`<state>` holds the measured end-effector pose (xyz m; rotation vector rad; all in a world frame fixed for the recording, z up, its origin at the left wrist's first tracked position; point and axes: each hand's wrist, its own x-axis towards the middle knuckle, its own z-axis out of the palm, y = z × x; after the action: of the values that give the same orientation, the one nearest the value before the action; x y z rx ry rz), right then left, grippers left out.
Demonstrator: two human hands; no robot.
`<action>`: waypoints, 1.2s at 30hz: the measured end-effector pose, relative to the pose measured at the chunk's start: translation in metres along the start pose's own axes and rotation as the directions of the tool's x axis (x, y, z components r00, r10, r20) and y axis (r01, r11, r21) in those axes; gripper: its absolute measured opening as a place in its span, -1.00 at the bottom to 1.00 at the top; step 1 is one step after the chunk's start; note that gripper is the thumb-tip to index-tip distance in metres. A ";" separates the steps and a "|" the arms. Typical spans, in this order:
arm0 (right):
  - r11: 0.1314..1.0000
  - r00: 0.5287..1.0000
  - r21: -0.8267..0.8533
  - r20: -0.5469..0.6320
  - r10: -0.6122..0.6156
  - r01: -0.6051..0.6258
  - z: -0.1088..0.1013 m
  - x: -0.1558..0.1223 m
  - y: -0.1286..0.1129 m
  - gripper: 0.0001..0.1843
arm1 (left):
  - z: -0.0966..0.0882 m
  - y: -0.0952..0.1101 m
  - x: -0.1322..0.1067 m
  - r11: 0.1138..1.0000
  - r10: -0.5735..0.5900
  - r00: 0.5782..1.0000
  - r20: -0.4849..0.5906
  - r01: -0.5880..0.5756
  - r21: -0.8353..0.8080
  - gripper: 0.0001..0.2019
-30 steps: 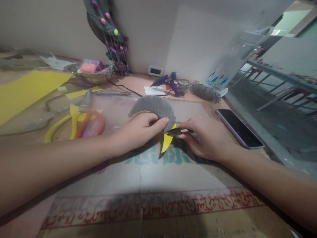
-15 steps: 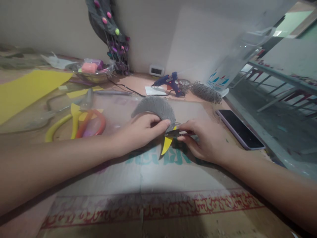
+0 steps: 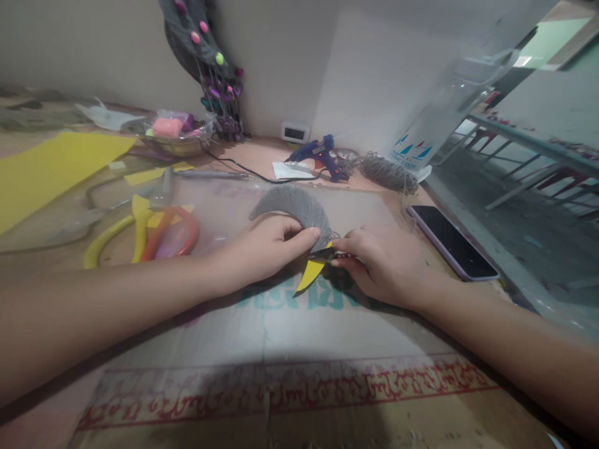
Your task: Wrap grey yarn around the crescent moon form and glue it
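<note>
A grey yarn-wrapped crescent [image 3: 297,199] is held by my left hand [image 3: 276,240], its thumb pressed on the crescent's lower right part. From that end sticks out a yellow pointed piece [image 3: 309,276], which looks like paper or thin card. My right hand [image 3: 379,259] is closed on a small dark metal tool with scissor-like blades [image 3: 322,254]. Those blades lie across the yellow piece, right by the yarn's edge. The tool's handles are mostly hidden in my fingers. A few loose grey yarn strands [image 3: 334,236] curl above my right fingertips.
Large scissors [image 3: 140,231] with yellow and orange handles lie left, near a yellow sheet [image 3: 60,165]. Behind are a blue glue gun [image 3: 322,153], a grey yarn skein [image 3: 388,173] and a clear bottle [image 3: 421,134]. At right lies a phone [image 3: 453,242]. Printed cardboard [image 3: 290,337] covers the table.
The free tip of the yellow piece has swung to the left. My right hand and its tool have shifted slightly left, while my left hand stays on the crescent.
</note>
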<state>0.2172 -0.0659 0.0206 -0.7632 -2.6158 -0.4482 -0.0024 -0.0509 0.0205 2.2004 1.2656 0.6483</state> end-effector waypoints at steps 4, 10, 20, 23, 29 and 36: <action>1.000 1.000 -0.014 0.002 0.001 -0.001 0.001 0.000 0.000 -0.74 | 0.000 0.000 0.000 1.000 -0.014 1.000 0.006 0.014 -0.004 -0.50; 0.999 1.000 -0.034 -0.004 0.001 -0.001 0.003 -0.001 0.001 -0.73 | 0.000 0.001 0.000 0.999 -0.034 0.999 0.010 0.034 0.019 -0.49; 0.959 0.976 0.228 -0.099 0.192 -0.166 0.002 -0.004 0.000 -0.83 | 0.000 -0.003 0.001 0.999 0.044 0.998 -0.046 -0.044 -0.002 -0.50; 0.921 0.944 0.312 -0.155 0.291 -0.233 0.001 -0.005 0.000 -0.80 | 0.000 -0.002 0.001 0.999 0.036 0.998 -0.045 -0.037 -0.023 -0.49; 0.730 0.865 0.507 0.066 0.497 -0.458 0.001 0.002 -0.005 -0.88 | 0.000 -0.002 0.000 0.996 0.051 0.997 -0.059 -0.056 -0.074 -0.48; 0.332 0.765 0.744 0.357 0.536 -0.579 0.001 0.012 -0.013 -0.65 | 0.000 -0.004 0.002 0.983 0.155 0.987 -0.040 -0.158 -0.099 -0.51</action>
<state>0.2001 -0.0705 0.0225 -1.1995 -1.9642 0.9874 -0.0042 -0.0476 0.0184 2.2279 1.0578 0.7939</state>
